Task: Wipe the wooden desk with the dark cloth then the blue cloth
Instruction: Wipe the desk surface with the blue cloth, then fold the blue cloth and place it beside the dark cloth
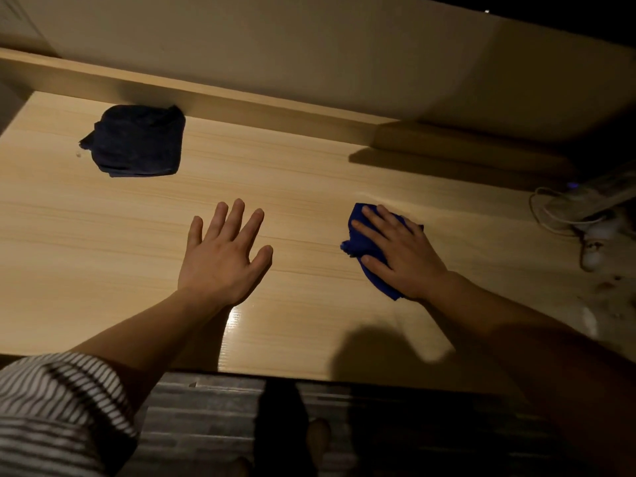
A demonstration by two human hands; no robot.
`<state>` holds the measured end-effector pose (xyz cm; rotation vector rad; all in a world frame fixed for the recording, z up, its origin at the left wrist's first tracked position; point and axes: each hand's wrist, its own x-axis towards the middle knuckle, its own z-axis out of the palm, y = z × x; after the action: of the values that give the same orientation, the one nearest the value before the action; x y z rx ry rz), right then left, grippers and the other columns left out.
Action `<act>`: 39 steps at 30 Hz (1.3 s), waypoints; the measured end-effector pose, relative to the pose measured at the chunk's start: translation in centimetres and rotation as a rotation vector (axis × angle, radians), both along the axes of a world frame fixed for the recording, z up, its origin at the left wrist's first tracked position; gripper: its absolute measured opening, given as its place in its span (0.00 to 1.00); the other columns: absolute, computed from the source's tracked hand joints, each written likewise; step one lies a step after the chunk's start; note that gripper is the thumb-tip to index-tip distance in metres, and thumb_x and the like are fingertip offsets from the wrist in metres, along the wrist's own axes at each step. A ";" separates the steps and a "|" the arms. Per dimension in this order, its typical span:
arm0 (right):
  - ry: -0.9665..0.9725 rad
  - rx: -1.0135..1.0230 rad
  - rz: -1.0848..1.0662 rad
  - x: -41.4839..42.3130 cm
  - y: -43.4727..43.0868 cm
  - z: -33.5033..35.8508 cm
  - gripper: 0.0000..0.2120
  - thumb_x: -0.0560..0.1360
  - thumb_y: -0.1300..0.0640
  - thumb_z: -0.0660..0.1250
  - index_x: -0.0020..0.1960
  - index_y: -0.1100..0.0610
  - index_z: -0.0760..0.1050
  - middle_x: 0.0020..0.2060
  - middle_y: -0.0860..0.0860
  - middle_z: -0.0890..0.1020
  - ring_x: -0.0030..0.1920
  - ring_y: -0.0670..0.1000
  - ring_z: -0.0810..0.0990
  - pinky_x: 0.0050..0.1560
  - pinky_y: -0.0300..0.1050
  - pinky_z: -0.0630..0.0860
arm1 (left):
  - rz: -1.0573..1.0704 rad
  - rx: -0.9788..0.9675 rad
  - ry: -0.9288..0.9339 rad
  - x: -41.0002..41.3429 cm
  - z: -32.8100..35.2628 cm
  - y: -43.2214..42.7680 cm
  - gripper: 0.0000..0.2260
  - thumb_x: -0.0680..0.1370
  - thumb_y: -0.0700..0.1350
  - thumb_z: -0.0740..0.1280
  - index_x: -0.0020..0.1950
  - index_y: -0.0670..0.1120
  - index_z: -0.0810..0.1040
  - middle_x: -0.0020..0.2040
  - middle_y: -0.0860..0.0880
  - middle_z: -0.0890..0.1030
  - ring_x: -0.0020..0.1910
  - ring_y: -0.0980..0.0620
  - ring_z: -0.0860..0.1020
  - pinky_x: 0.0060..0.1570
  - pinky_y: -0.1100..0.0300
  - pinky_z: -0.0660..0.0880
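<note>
Wooden desk (103,235) against pale wall (275,46)

At the far right, looped white cable (557,220) lies beside a blurred pale device (595,194) showing a violet light (572,184).

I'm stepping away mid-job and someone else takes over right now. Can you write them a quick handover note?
Left hand: open, flat on the wooden desk, holding nothing.
Right hand: fingers spread, pressing the blue cloth onto the desk, right of centre.
Dark cloth: lying folded at far left, no hand on it.
Done: dark-cloth pass seemingly over.
To do: finish wiping with the blue cloth.
</note>
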<state>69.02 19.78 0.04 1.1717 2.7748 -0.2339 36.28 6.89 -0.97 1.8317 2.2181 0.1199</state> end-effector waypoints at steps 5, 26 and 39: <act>0.008 -0.004 0.015 1.1 -5.9 0.0 0.31 0.84 0.35 0.48 0.84 0.41 0.49 0.84 0.45 0.48 0.83 0.48 0.41 0.80 0.58 0.48 | -0.011 0.012 -0.005 -0.1 -0.1 -0.1 0.33 0.83 0.69 0.42 0.87 0.60 0.45 0.88 0.50 0.43 0.86 0.48 0.39 0.82 0.38 0.40; 0.145 -0.253 0.155 -4.4 -17.5 7.5 0.30 0.84 0.44 0.56 0.84 0.48 0.56 0.82 0.41 0.51 0.81 0.39 0.42 0.76 0.46 0.50 | 0.512 -0.186 -1.790 8.7 6.2 -11.1 0.28 0.78 0.62 0.69 0.69 0.43 0.81 0.67 0.41 0.84 0.68 0.41 0.81 0.65 0.51 0.76; 0.465 -0.205 0.020 -15.6 -13.0 17.8 0.36 0.79 0.33 0.50 0.82 0.48 0.57 0.82 0.46 0.60 0.81 0.46 0.56 0.76 0.52 0.53 | 0.858 -0.012 -2.280 1.1 17.6 -11.6 0.24 0.79 0.41 0.72 0.74 0.35 0.77 0.69 0.34 0.80 0.60 0.36 0.84 0.60 0.42 0.83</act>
<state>53.42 6.73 17.85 1.1577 3.0398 -0.8684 37.38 -4.74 16.61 -0.1590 0.7946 1.3515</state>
